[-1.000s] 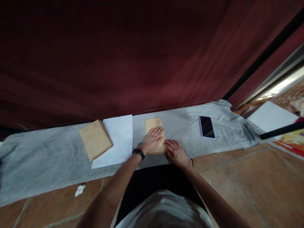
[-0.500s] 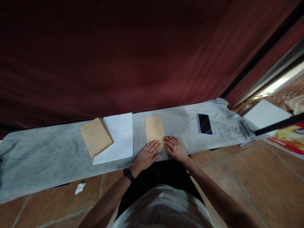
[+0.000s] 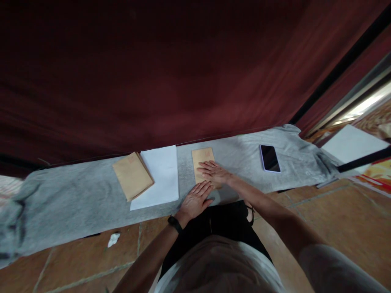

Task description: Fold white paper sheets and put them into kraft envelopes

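A brown envelope (image 3: 203, 157) lies lengthwise on a grey cloth (image 3: 76, 195) spread over the floor. My right hand (image 3: 215, 174) rests flat across its middle, fingers stretched out toward the left. My left hand (image 3: 197, 198) lies flat at the envelope's near end, fingers spread, with a black band on the wrist. Neither hand grips anything. To the left a stack of brown envelopes (image 3: 132, 176) sits partly on a white sheet of paper (image 3: 161, 176).
A black phone (image 3: 270, 158) lies on the cloth to the right. A dark red curtain (image 3: 152, 73) hangs behind the cloth. A white paper scrap (image 3: 114, 239) lies on the brown floor tiles (image 3: 330, 219). A white board (image 3: 351, 142) and a black bar (image 3: 363, 160) are at far right.
My right hand slid from the envelope's near right corner up onto its middle. My left hand, which earlier drew back off the envelope, stays at its near end.
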`<state>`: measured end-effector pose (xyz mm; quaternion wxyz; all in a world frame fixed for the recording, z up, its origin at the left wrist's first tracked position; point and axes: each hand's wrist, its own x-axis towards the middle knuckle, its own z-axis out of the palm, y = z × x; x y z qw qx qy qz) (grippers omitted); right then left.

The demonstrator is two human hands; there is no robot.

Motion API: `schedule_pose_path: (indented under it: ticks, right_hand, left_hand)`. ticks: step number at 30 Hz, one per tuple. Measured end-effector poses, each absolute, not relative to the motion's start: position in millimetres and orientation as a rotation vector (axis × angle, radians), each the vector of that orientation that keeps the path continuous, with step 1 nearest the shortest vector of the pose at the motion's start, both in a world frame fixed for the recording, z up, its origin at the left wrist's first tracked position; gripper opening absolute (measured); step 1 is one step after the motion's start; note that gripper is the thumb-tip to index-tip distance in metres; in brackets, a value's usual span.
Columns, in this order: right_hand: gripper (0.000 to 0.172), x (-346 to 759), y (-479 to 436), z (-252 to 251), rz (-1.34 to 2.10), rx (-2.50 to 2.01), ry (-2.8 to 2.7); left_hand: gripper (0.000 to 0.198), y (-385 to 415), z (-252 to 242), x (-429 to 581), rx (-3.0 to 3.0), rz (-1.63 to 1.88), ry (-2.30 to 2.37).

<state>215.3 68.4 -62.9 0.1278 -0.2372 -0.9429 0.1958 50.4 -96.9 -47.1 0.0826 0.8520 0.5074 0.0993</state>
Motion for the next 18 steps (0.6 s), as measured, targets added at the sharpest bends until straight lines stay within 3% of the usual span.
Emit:
schedule_pose_path:
  ticks: [7, 18]
  right_hand:
    - [0.043, 194.1, 97.2, -57.7, 0.488, -0.904, -2.646]
    - [0.047, 240.7, 35.3, -65.5, 0.546, -0.781, -2.633]
  left_hand:
    - [0.056, -95.4, -49.8, 47.4, 2.537, 0.322, 1.484]
    - [0.052, -94.1, -50.1, 46.7, 2.389, 0.448, 1.479]
